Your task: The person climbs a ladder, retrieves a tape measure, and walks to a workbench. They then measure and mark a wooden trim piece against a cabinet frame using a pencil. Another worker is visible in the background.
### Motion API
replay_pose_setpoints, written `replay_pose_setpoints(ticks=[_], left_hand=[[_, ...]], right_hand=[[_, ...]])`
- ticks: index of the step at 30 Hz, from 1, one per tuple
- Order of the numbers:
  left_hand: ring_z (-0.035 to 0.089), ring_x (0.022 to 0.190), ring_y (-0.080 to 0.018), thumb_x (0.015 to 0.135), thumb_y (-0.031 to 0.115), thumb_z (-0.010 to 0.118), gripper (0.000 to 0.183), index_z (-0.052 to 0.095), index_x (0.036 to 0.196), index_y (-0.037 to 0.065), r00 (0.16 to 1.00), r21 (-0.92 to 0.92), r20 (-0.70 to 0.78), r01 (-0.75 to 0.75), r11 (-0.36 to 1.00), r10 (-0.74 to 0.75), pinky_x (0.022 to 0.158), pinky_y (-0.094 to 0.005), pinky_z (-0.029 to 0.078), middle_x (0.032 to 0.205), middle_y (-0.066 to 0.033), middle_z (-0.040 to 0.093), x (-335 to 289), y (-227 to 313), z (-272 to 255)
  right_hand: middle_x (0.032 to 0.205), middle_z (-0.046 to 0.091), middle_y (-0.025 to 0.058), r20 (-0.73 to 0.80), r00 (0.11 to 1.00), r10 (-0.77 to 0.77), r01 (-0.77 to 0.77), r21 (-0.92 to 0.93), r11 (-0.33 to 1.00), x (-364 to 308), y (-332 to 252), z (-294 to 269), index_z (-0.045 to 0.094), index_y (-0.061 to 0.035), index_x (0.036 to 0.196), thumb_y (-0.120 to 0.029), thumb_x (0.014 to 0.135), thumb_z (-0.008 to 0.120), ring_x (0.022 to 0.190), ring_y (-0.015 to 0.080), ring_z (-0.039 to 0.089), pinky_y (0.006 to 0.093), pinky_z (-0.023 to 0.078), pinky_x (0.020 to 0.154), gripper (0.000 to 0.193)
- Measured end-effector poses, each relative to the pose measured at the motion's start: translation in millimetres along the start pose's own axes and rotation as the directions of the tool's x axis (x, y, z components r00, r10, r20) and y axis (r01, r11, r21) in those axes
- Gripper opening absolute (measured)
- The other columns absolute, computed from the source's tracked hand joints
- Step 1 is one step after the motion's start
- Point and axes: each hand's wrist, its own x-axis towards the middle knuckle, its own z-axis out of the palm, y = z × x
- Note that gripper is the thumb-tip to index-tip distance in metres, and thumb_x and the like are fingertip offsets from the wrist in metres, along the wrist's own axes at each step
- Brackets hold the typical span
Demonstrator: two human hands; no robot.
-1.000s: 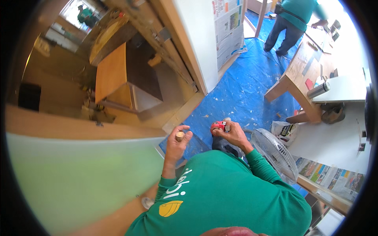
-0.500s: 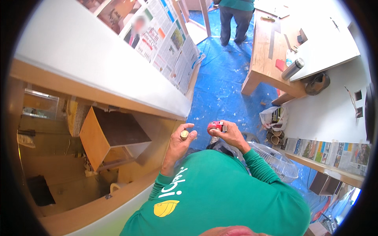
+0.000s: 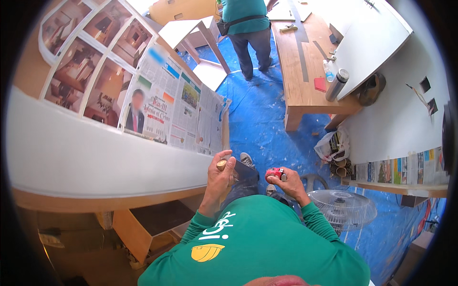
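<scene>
My left hand (image 3: 219, 178) is closed round a tool with a rounded pale wooden handle (image 3: 221, 165). The handle's butt shows above the fist; I cannot make out the working end below it. In my right hand (image 3: 292, 183) is a red tape measure (image 3: 274, 174), gripped between thumb and fingers, with a silvery part at its right side. Both hands are in front of my green shirt, apart from each other, over the blue floor sheet (image 3: 257, 112). Below them my shoes (image 3: 246, 159) show in part.
A newspaper-covered white panel (image 3: 95, 128) stands at left, above an open wooden box (image 3: 126, 233). To the right are a fan (image 3: 341, 207), a plastic bag (image 3: 331, 145) and a wooden table (image 3: 300, 93) with a flask (image 3: 337, 85). Another person (image 3: 245, 33) stands ahead.
My view has turned leftward, bringing more of the papered panel into sight. The right hand has moved right and slightly down with the tape measure. Both hands keep their hold.
</scene>
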Motion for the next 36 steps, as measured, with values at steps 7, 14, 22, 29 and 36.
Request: replay_pose_setpoints(ticks=[7,14,22,29,36], left_hand=[[0.049,0.059,-0.0016,0.11,0.024,0.071,0.038,0.06,0.141,0.004,0.991,-0.021,0.117,-0.061,0.998,0.063,0.052,-0.0212,0.04,0.076,0.0064,0.058,115,14,-26],[0.051,0.058,-0.0027,0.107,0.03,0.075,0.051,0.056,0.149,0.007,0.924,-0.087,0.095,-0.363,0.928,0.371,0.048,-0.022,0.04,0.079,0.004,0.055,217,144,-51],[0.053,0.061,-0.0014,0.107,0.025,0.074,0.051,0.053,0.149,0.006,0.812,-0.085,-0.093,-0.583,0.808,0.576,0.049,-0.0188,0.045,0.086,0.0023,0.059,311,228,-74],[0.051,0.058,0.0005,0.104,0.04,0.076,0.057,0.057,0.145,0.005,0.695,-0.047,-0.042,-0.719,0.693,0.718,0.048,-0.0158,0.04,0.085,0.0018,0.058,363,275,-85],[0.048,0.059,-0.0009,0.105,0.04,0.075,0.056,0.059,0.145,0.004,0.712,0.091,-0.174,-0.676,0.731,0.68,0.051,-0.0174,0.04,0.084,0.0028,0.056,435,305,-57]], right_hand=[[0.104,0.084,0.0087,0.053,0.992,0.112,-0.117,0.11,0.987,79,-31,7,0.082,-0.0085,0.119,-0.044,0.091,0.087,0.091,0.0153,0.077,0.0347,0.06,0.085,0.046],[0.097,0.08,0.0032,0.089,0.988,0.125,-0.137,0.144,0.98,188,-84,17,0.081,-0.0041,0.116,-0.033,0.095,0.085,0.089,0.0092,0.072,0.0298,0.058,0.08,0.036],[0.096,0.079,0.0027,0.034,0.999,0.006,-0.011,0.147,0.989,301,-138,7,0.08,-0.0039,0.112,-0.032,0.095,0.086,0.087,0.0094,0.071,0.0285,0.057,0.079,0.034],[0.091,0.078,0.0058,0.077,0.997,-0.009,0.009,0.0,1.0,376,-163,-22,0.08,-0.0038,0.106,-0.036,0.093,0.087,0.083,0.0141,0.071,0.0322,0.056,0.077,0.035],[0.093,0.081,0.0073,0.245,0.969,-0.043,0.024,0.078,0.997,492,-160,-66,0.081,-0.0047,0.116,-0.036,0.092,0.086,0.084,0.0137,0.073,0.0323,0.057,0.08,0.04]])
